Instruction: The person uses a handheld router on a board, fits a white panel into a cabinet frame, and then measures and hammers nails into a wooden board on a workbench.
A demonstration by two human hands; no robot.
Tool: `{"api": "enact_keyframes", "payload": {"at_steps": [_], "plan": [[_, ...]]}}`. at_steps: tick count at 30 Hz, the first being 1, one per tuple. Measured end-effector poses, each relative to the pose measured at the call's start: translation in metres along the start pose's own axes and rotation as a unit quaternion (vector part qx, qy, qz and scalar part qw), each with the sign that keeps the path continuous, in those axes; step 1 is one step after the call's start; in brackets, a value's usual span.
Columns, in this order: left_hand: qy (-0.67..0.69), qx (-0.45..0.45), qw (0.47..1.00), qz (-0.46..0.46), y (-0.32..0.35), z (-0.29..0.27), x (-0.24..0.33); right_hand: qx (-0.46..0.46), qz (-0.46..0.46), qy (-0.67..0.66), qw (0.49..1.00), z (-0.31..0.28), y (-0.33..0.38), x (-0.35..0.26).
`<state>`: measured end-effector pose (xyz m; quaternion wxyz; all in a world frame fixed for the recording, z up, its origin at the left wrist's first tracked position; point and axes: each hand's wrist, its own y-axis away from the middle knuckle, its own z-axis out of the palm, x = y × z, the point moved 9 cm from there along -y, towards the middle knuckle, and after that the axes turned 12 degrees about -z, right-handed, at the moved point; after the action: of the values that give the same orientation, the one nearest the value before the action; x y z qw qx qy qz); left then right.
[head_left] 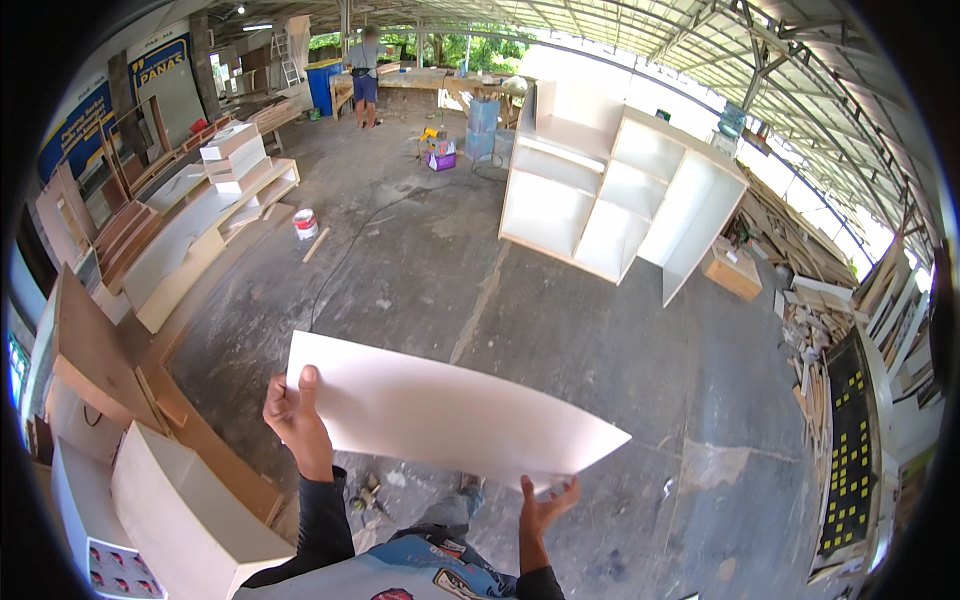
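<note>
Being held above the floor (pixel 620 345), the white panel (pixel 450 410) is gripped at its left end by the left hand (pixel 304 428) and at its lower right edge by the right hand (pixel 541 512); if either grip is loosened, a corner could be chipped.

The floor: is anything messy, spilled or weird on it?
Yes, the wood scraps at the right lie in a jumbled heap, pointing every way. The grey floor also has pale blotches, but I can't tell whether anything spilled.
</note>
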<state>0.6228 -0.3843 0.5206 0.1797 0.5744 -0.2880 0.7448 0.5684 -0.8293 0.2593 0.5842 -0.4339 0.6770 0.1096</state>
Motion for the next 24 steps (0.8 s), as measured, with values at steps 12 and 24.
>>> {"api": "enact_keyframes", "payload": {"at_steps": [12,24], "plan": [[0.062,-0.171,0.968,-0.175,-0.094,0.29,-0.105,0.032,0.112,-0.398,0.91,0.077,-0.293,0.132],[0.064,-0.243,0.937,-0.243,-0.173,0.529,-0.247,0.117,0.086,-0.392,0.908,0.162,-0.559,0.158]]}}
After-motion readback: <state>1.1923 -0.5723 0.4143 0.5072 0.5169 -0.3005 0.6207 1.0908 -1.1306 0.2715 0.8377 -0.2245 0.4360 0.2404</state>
